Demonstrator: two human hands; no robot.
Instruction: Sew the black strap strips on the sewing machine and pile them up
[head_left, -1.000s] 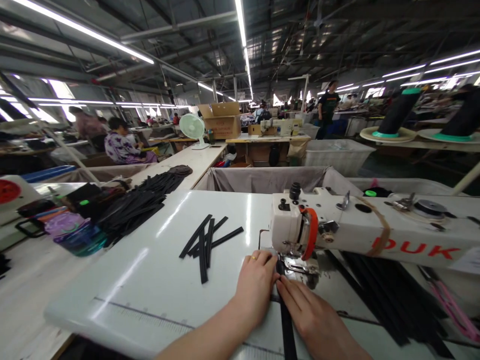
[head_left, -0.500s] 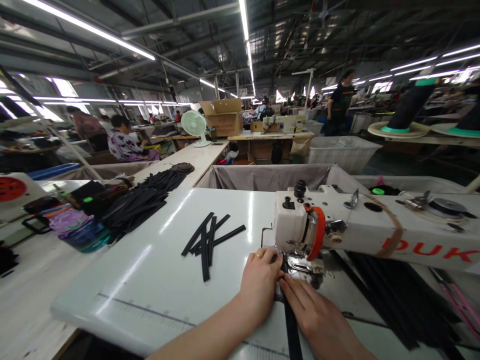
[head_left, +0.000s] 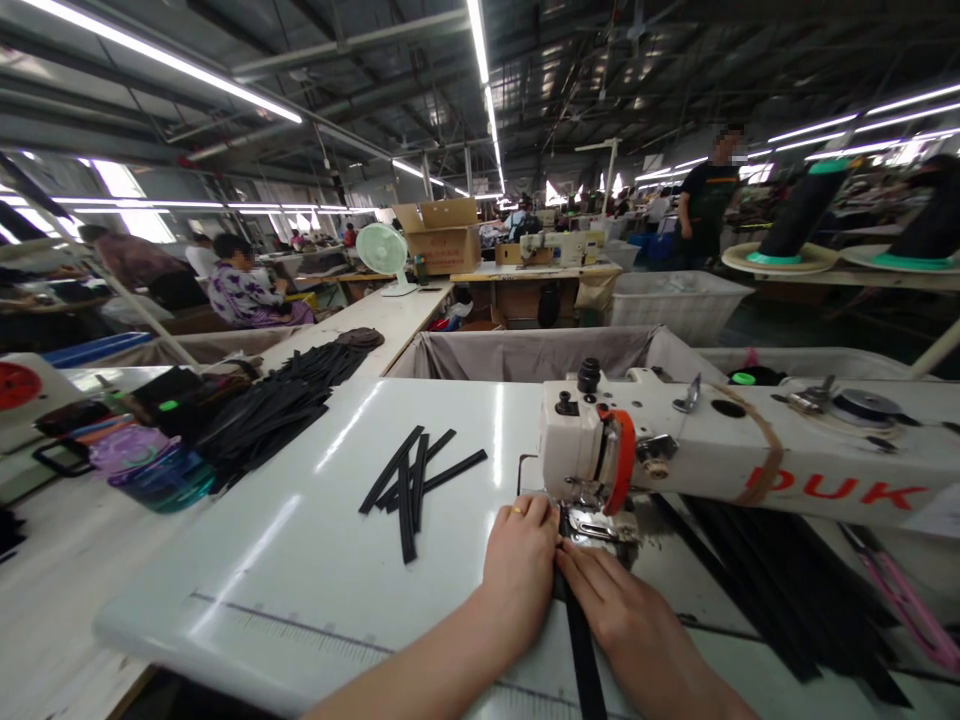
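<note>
Two hands on it right now, both closed down on a black strap (head_left: 579, 640) at the presser foot (head_left: 592, 526) of my industrial sewing machine (head_left: 720, 450). My left hand (head_left: 521, 565), the one with the ring, is curled, its fingertips at the strap's edge. My right hand (head_left: 619, 605) has its fingers laid over the strap, pinching it just in front of the foot. From under the foot, the strap runs straight down across the white machine table (head_left: 225, 600) toward me. It looks light and flat, somewhat stiff but bendy, and likely to slip on that glossy top, so close to the foot looks like the place to hold it.

A few loose black strips (head_left: 409, 490) lie crossed over each other on the table, beside my hands. Farther left there's a heaped pile of black strips (head_left: 262, 420), next to a translucent blue-and-purple plastic container (head_left: 161, 480); I can't tell what's in it. Past the machine on my right lies a long bundle of black strips (head_left: 780, 590). Ahead, a grey cloth-lined bin (head_left: 525, 355) sits behind the table, and I can't see into it from here.
</note>
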